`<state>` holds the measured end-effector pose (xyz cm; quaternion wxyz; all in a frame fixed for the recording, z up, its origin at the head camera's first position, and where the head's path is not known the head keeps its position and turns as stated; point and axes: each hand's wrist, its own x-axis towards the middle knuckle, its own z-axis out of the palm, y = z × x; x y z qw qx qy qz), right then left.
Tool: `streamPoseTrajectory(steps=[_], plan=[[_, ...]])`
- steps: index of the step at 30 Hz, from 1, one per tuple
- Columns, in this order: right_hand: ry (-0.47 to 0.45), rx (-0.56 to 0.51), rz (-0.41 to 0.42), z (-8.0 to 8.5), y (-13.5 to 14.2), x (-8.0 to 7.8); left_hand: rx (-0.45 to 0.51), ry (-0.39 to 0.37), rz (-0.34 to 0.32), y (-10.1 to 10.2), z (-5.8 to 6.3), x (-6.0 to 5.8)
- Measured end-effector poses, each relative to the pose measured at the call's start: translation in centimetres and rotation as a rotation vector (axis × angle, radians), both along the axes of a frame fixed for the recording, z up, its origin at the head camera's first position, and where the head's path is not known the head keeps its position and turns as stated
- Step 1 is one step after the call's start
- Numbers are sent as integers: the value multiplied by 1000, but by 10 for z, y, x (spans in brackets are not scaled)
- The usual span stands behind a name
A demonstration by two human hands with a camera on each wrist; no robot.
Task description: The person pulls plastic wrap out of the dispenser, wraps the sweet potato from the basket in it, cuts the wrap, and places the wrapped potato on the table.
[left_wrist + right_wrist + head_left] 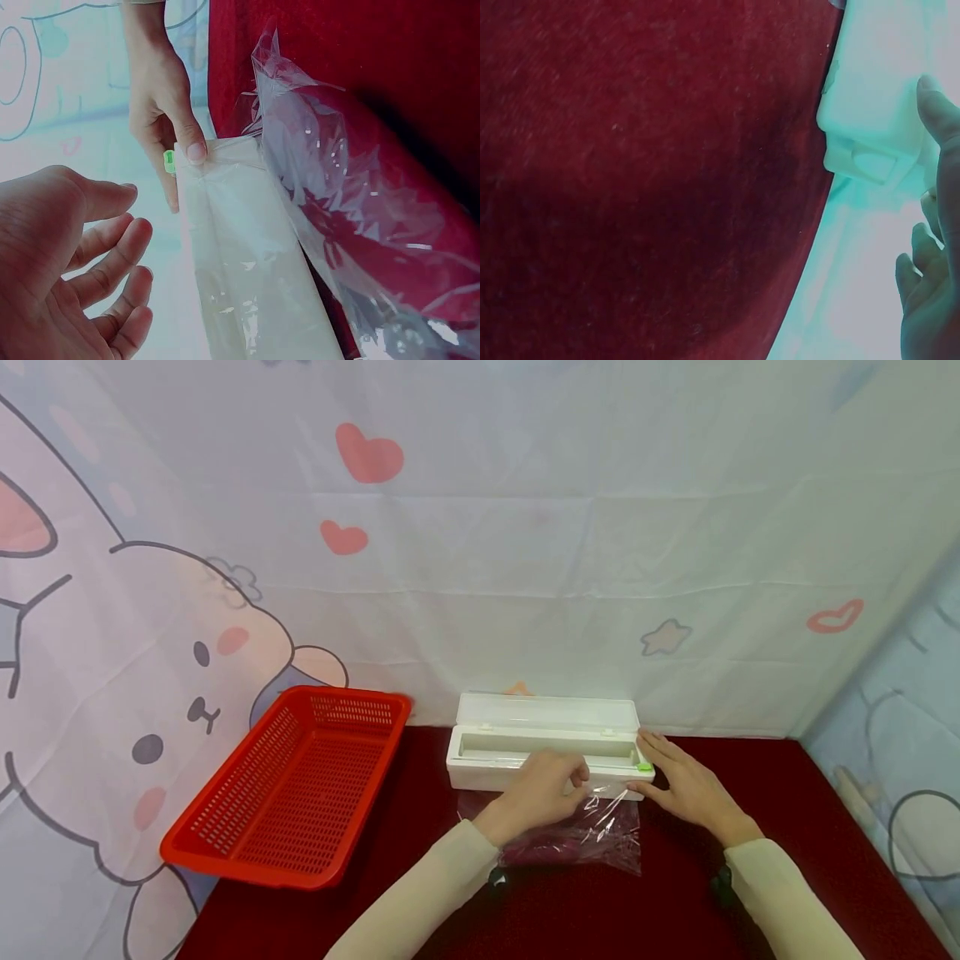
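Note:
A long white cling film dispenser lies on the table with its translucent lid raised at the back. Its green slider sits at the right end. Clear plastic film hangs out of the front and spreads, crinkled, over the table. My left hand is over the front of the dispenser, fingers loosely bent. Nothing shows between them in the left wrist view. My right hand grips the dispenser's right end, the thumb on the front face and the fingers round the far side.
A red plastic basket with slotted walls stands to the left of the dispenser. Dark red cloth covers the table. Behind it hangs a printed curtain, close to the raised lid.

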<state>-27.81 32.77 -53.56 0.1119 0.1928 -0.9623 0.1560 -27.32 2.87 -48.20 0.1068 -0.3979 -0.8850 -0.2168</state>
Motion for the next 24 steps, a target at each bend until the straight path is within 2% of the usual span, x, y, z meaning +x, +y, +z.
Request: streamPoseTrajectory(steps=[11, 16, 24], plan=[[23, 12, -10, -7, 4, 2, -17, 0, -17, 16, 0, -4], [52, 30, 11, -8, 4, 2, -32, 29, -21, 23, 0, -5], [42, 15, 14, -9, 2, 1, -93, 93, -23, 37, 2, -10]])
